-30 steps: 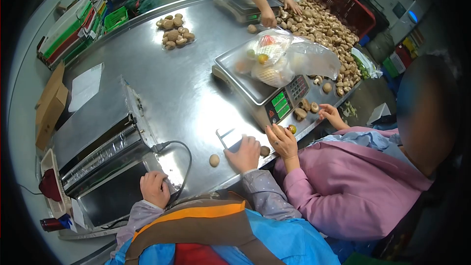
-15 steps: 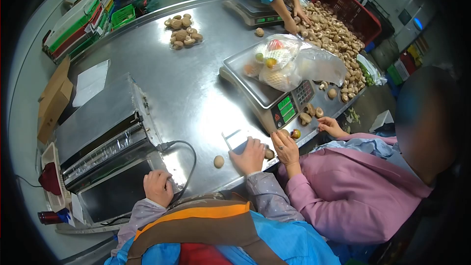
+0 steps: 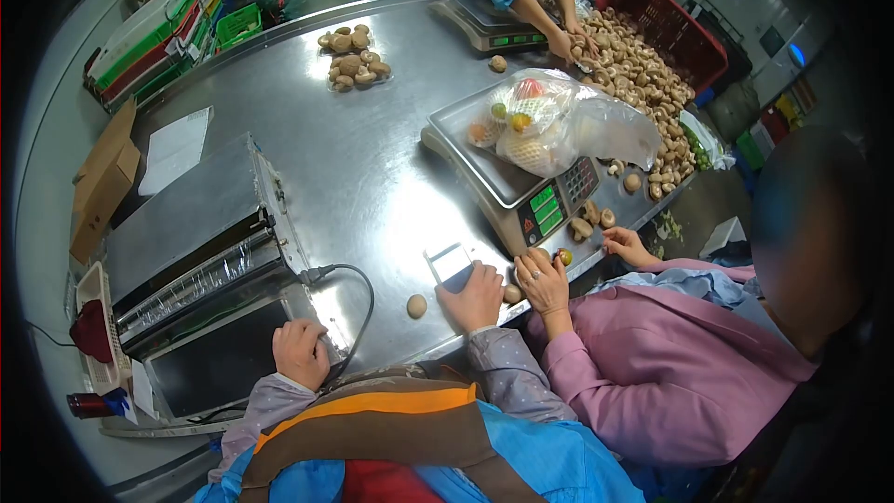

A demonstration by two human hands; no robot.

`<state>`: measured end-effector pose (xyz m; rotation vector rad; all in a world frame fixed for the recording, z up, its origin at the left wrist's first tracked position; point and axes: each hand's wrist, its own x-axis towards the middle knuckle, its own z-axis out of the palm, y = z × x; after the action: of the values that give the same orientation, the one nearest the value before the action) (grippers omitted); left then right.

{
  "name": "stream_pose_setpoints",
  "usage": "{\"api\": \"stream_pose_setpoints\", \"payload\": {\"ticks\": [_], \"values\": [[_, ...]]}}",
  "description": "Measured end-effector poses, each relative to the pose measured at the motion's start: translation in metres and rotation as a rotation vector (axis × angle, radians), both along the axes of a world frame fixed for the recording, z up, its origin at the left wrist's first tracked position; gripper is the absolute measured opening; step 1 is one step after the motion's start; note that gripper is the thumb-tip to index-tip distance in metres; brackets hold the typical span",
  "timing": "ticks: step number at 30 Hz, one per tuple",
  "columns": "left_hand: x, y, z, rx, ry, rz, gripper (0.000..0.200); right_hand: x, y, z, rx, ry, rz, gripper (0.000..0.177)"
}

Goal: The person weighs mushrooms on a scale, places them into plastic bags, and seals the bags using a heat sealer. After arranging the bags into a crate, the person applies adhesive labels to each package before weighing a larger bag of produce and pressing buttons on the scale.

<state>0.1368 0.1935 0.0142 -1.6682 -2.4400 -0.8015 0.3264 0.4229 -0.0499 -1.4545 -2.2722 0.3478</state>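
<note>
A: Reading from the left, what do we find about the left hand (image 3: 300, 354)?

B: To its left we note the film wrapper (image 3: 186, 200) with its dark plate (image 3: 219, 359). The hand rests, fingers curled, at the plate's right-hand edge; we cannot tell whether anything lies beneath the palm.

A: And between the hands?

B: A black cable (image 3: 372, 303) loops just right of the left hand. Next, a loose mushroom (image 3: 416, 306) lies near the right hand (image 3: 475, 298), to its left and apart from it.

A: How do we describe the right grip?

B: Back uppermost, it covers the near end of a flat, phone-like object (image 3: 454, 265), whose far end shows beyond the fingers. Whether they pinch it or merely rest there, we cannot tell.

A: How would we do this well?

B: We judge that light, level pressure suits the flat object, with our fingers clear of the second mushroom (image 3: 511, 293), just right of the hand. Farther right, we should leave room for a co-worker's hand (image 3: 542, 284); beyond both stands the scale (image 3: 466, 154), bearing a bag of fruit (image 3: 540, 144).
</note>
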Motion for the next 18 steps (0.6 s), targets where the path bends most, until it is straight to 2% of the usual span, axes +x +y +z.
{"api": "stream_pose_setpoints", "payload": {"ticks": [6, 8, 11, 18], "values": [[0.0006, -0.0001, 0.0012, 0.002, -0.011, -0.005, 0.023, 0.0012, -0.0001, -0.0003, -0.001, 0.008, 0.0, 0.066], [0.0008, 0.0006, 0.0012, 0.011, -0.012, -0.008, 0.022, 0.0006, 0.0006, 0.001, -0.144, -0.024, -0.026, 0.068], [0.0005, 0.0008, 0.0005, 0.003, -0.021, -0.003, 0.021, 0.0013, 0.0005, -0.0005, -0.037, -0.005, -0.009, 0.066], [-0.0007, 0.0023, -0.0026, 0.047, -0.007, -0.015, 0.02, -0.0004, 0.0021, 0.0002, -0.039, -0.002, -0.03, 0.067]]}}
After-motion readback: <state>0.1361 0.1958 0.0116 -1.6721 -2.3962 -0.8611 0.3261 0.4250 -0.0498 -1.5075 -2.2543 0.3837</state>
